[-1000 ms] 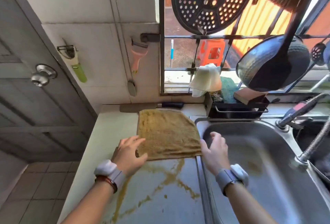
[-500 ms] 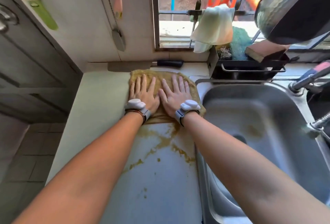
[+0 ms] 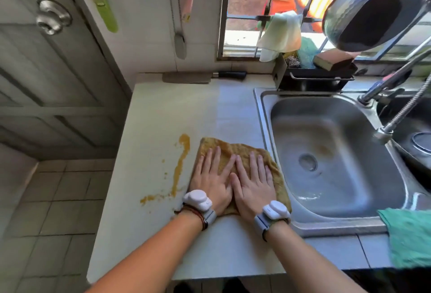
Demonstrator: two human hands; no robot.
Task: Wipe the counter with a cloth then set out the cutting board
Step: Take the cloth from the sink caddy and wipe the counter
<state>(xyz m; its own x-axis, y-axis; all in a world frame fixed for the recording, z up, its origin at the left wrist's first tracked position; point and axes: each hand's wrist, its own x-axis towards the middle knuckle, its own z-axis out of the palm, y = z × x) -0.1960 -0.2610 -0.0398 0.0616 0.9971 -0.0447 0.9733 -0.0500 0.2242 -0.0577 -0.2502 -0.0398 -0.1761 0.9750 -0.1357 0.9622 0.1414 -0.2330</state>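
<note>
- Head view, looking down: we see a pale counter (image 3: 154, 110) w/ a steel sink (image 3: 331, 152) on its right.
- A mustard-brown cloth (image 3: 277, 176) lies flat at the counter's near-middle, its right edge just beside the sink rim.
- Our left hand (image 3: 213, 180) and right hand (image 3: 253, 182) press palm-down on the cloth, side by side, thumbs touching; fingers straight, slightly spread, gripping nothing.
- Each wrist wears a white band device.
- Vs. half a sec ago: cloth and both hands were at the back of the counter by the wall; they're now pulled toward the front edge.
- The back strip where the cloth lay now looks clean.
- A yellow-brown streak (image 3: 180, 166) remains left of the cloth, running down to a smear near our left wrist; the splatter seen earlier in front of the cloth is gone.
- A knife (image 3: 203, 76) lies along the back wall, same spot as before.
- Cutting board: can't tell where it is.
- A green rag (image 3: 410, 236) sits at the counter's near-right.
</note>
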